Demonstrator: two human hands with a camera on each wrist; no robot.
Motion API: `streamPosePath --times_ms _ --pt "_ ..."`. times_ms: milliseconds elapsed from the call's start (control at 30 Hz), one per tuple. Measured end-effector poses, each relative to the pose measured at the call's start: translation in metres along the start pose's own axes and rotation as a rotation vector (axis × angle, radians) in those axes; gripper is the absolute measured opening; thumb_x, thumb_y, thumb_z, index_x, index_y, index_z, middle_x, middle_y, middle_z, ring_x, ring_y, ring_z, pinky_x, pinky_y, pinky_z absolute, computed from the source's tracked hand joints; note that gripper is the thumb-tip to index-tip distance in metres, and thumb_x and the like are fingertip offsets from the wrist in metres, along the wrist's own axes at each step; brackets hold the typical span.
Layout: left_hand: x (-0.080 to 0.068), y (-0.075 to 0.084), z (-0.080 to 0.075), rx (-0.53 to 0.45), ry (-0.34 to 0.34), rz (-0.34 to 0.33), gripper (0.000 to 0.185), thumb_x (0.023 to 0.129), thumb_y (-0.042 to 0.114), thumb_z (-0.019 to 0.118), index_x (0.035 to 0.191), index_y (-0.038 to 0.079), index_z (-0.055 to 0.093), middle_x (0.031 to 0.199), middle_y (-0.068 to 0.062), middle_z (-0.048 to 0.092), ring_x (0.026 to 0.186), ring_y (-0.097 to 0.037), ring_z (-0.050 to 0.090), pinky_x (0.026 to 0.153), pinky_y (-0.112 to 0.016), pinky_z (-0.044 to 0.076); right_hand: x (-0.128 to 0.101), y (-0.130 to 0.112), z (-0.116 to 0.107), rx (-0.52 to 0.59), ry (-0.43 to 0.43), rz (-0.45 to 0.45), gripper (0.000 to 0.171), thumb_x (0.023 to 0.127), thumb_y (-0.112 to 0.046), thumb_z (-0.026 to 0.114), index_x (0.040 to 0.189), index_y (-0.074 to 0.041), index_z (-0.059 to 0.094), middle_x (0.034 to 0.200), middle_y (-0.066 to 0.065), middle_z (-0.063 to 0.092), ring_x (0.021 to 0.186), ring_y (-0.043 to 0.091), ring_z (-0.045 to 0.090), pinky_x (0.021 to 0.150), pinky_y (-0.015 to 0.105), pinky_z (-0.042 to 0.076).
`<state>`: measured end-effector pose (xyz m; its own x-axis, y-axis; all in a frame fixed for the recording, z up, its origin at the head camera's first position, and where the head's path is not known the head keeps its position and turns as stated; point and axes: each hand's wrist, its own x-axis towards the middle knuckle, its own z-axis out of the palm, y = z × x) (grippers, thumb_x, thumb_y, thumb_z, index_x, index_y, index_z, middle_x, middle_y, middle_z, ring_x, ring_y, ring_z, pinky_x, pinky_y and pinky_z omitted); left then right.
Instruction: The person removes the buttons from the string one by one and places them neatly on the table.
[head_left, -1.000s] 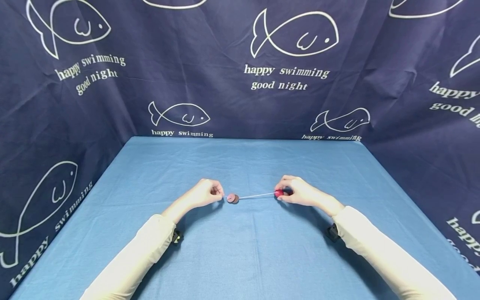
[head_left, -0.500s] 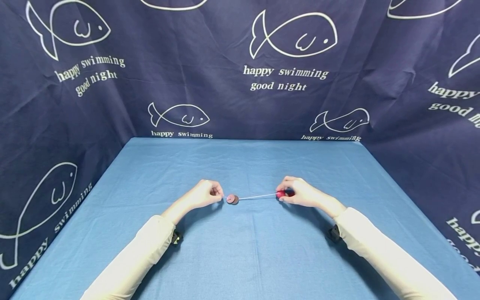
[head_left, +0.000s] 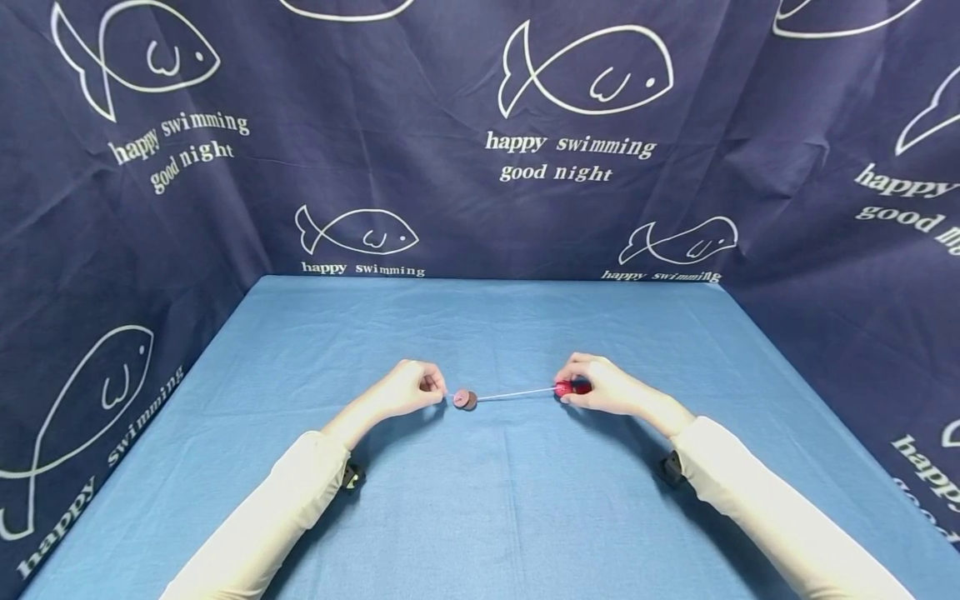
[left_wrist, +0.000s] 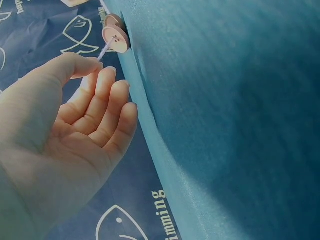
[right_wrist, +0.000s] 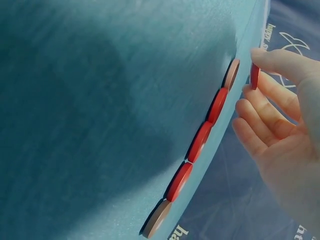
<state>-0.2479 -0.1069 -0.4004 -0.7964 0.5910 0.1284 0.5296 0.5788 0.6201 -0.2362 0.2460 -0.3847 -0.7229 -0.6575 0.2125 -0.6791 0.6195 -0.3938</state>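
My left hand [head_left: 408, 388] pinches the end of a thin pale string [left_wrist: 103, 52] between thumb and index finger. Close to those fingertips, a pink button [left_wrist: 116, 40] and a brown button [head_left: 472, 400] sit face to face on the string. From them the string [head_left: 517, 393] stretches right to my right hand [head_left: 606, 385]. There, thumb and fingers pinch a red button [right_wrist: 255, 76], seen edge-on in the right wrist view. Beside that hand, a row of red buttons [right_wrist: 200, 142] with a brownish button [right_wrist: 156, 219] at the near end lies on the cloth, mostly hidden from the head view.
A blue cloth [head_left: 487, 508] covers the table. Dark blue curtains [head_left: 450, 108] with white fish prints stand at the back and both sides. Small black wrist cameras hang below both cuffs, the right camera [head_left: 670, 468] low over the cloth.
My right hand has shifted slightly right with the red button, and more red shows behind its fingers. My left hand and the two buttons near it have stayed almost still.
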Motion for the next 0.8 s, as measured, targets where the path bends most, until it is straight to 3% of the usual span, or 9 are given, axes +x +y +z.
streamPosePath --times_ms 800 --pt "-0.0012 0.0017 -0.0007 -0.004 -0.009 -0.002 0.005 0.084 0.009 0.062 0.082 0.009 0.066 0.071 0.004 0.063 0.061 -0.004 0.053 0.063 -0.021 0.046 -0.0099 0.0058 -0.0054 -0.034 0.042 -0.011 0.022 0.076 -0.008 0.073 0.097 -0.006 0.069 0.088 0.003 0.06 0.08 0.016 0.057 0.074 0.031 0.046"
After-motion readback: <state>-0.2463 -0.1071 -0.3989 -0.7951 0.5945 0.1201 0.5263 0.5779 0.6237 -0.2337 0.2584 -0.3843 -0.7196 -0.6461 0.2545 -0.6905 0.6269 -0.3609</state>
